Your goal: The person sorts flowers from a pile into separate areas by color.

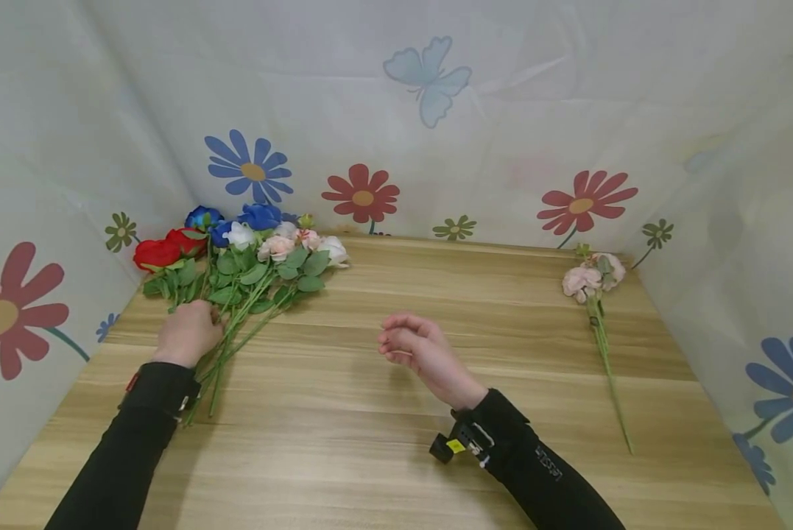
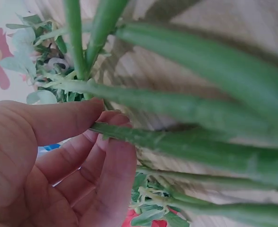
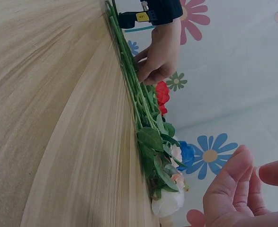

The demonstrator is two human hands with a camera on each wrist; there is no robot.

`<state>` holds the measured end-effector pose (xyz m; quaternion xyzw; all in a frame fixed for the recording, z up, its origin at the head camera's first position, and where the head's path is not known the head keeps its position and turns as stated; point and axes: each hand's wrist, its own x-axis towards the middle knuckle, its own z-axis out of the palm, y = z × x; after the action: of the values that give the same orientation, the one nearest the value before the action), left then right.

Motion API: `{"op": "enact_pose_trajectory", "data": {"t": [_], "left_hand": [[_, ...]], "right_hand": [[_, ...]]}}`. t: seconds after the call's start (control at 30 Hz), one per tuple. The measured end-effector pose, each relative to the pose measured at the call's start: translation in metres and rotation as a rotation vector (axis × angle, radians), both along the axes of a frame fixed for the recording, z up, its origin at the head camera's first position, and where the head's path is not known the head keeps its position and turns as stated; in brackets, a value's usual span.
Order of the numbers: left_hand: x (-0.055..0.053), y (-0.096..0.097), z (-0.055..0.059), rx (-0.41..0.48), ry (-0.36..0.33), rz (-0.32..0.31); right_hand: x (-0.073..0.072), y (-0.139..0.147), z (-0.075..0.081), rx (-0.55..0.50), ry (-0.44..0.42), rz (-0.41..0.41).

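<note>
My left hand (image 1: 189,333) is among the stems of a pile of artificial flowers at the left of the table. In the left wrist view, its thumb and fingers pinch one green flower stem (image 2: 129,135); which bloom it belongs to is hidden. Red roses (image 1: 160,252), blue flowers (image 1: 261,216), white blooms (image 1: 333,251) and pale pink ones (image 1: 277,247) lie at the far end of the pile, above green leaves. Over the middle of the table, my right hand (image 1: 429,357) hovers with loosely bent fingers and holds nothing.
Pale pink flowers (image 1: 582,283) on long stems lie apart at the right of the wooden table (image 1: 343,456). A white curtain (image 1: 303,96) printed with flowers and a butterfly surrounds the back and sides.
</note>
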<state>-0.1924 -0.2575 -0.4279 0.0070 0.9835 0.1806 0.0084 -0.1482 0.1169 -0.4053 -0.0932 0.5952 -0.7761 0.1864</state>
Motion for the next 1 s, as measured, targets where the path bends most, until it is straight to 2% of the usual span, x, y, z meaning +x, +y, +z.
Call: {"op": "enact_pose_trajectory", "data": {"t": [0.3, 0.67, 0.8, 1.0], "left_hand": [[0.006, 0.002, 0.011, 0.021, 0.037, 0.017], [0.014, 0.007, 0.026, 0.03, 0.262, 0.024], [0.017, 0.012, 0.033, 0.041, 0.321, 0.016], [0.019, 0.026, 0.044, 0.089, 0.324, -0.016]], "right_hand": [[0.0, 0.002, -0.001, 0.012, 0.003, 0.013], [0.0, 0.004, -0.004, 0.016, 0.018, 0.016], [0.0, 0.006, -0.006, 0.022, 0.021, 0.018], [0.001, 0.01, -0.006, 0.037, 0.022, 0.022]]}}
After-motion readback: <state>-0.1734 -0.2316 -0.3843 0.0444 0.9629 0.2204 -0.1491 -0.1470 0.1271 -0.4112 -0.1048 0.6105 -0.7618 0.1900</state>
